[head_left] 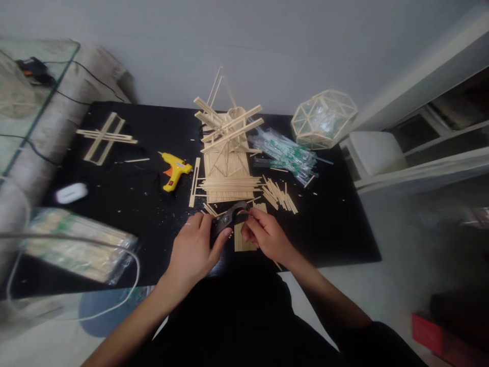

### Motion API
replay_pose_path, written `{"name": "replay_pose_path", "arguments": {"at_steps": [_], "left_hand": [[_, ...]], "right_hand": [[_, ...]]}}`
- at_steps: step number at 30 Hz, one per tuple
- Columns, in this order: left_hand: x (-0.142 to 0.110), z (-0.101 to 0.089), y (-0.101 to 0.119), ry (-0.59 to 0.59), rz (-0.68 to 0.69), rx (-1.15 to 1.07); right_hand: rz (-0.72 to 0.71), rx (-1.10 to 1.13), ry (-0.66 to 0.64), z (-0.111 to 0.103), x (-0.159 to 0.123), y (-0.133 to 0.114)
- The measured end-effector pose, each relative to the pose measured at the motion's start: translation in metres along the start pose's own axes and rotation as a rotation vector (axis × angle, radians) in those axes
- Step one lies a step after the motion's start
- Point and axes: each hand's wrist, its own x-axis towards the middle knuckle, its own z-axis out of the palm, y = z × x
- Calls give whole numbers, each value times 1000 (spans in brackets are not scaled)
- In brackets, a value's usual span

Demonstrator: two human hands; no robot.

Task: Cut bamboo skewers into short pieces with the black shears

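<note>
My left hand [193, 244] is wrapped round a black hand cutter [228, 218], its curved jaws pointing right. Close by the jaws, my right hand [265, 234] has its fingers pinched together on what looks like a thin wooden stick, mostly hidden by the fingers. Beneath the hands lies a small flat panel of sticks [244, 240]. Just beyond them is a larger slatted stick base [229, 168], with long sticks laid across its near end. A framework of crossed sticks [229, 130] rises from its far part.
A yellow glue gun [175, 169] lies left of the base, near a crossed stick frame [105, 137]. Cut sticks [280, 194] and clear wrappers [286, 150] lie on the right. A faceted stick shape [324, 120] stands behind them. Packed sticks [80, 242] and a white cable [137, 265] are front left.
</note>
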Motion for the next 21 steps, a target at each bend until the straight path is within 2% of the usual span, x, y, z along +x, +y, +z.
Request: {"name": "replay_pose_path", "arguments": {"at_steps": [8, 11, 14, 17, 21], "left_hand": [[-1, 3, -2, 29, 64, 57], [-1, 3, -1, 25, 50, 54], [1, 1, 1, -28, -16, -23], [5, -2, 0, -203, -107, -320], [8, 0, -1, -534, -366, -999]], "right_hand": [[6, -26, 14, -1, 0, 3], [0, -35, 18, -2, 0, 3], [-11, -71, 26, -3, 0, 4], [-22, -92, 31, -2, 1, 3], [-9, -80, 20, -2, 0, 1]]}}
